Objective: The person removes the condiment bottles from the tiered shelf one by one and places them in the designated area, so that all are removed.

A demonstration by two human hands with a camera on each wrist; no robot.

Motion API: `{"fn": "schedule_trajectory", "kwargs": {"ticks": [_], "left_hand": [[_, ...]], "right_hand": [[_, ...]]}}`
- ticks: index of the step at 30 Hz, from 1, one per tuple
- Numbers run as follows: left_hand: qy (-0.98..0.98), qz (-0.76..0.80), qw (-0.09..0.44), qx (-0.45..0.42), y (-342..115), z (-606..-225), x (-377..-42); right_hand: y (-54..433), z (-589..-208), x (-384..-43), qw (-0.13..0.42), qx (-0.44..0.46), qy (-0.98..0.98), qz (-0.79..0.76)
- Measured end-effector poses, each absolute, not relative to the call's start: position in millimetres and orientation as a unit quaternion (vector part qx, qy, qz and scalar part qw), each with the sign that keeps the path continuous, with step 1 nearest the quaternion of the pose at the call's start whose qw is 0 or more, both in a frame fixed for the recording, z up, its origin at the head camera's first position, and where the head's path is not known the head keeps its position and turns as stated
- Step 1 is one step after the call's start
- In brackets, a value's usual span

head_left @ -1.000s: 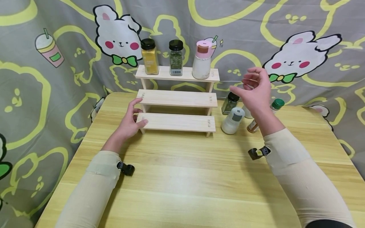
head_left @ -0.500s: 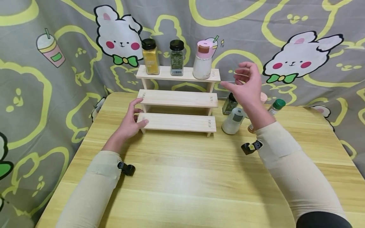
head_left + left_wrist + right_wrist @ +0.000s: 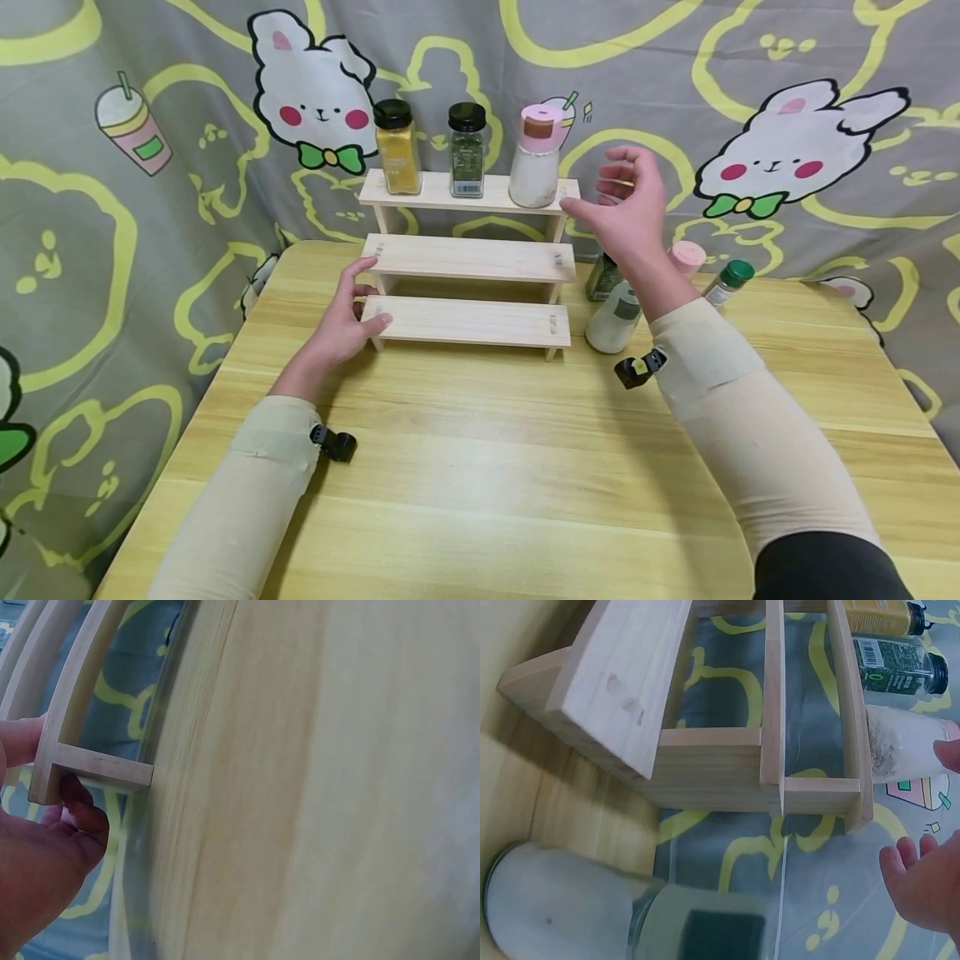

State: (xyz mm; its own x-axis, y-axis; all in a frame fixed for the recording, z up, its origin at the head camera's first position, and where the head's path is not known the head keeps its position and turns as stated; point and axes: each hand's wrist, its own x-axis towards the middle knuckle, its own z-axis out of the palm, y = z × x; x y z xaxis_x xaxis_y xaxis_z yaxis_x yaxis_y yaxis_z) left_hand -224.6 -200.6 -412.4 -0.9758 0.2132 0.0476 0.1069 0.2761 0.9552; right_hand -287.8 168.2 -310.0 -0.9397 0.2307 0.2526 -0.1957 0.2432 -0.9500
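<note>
Wooden rack is pale, light-grained, three-tiered and stepped

Beige sleeves, snug and lightly wrinkled, left and right! A small black camera juts from each at the wrist, and here's black fabric higher up on the right!

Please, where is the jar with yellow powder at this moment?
In the head view, the yellow jar stands on the top shelf of the wooden rack, toward its left end, left of the green herb jar.
</note>
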Motion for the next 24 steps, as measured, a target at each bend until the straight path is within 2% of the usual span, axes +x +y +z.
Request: {"fn": "schedule_trajectory", "kwargs": {"ticks": [24], "left_hand": [[0.794, 0.598, 0.048, 0.096, -201, -413, -226]], "right_hand": [[134, -298, -316, 0.15, -0.017, -0.764, 0.627]]}}
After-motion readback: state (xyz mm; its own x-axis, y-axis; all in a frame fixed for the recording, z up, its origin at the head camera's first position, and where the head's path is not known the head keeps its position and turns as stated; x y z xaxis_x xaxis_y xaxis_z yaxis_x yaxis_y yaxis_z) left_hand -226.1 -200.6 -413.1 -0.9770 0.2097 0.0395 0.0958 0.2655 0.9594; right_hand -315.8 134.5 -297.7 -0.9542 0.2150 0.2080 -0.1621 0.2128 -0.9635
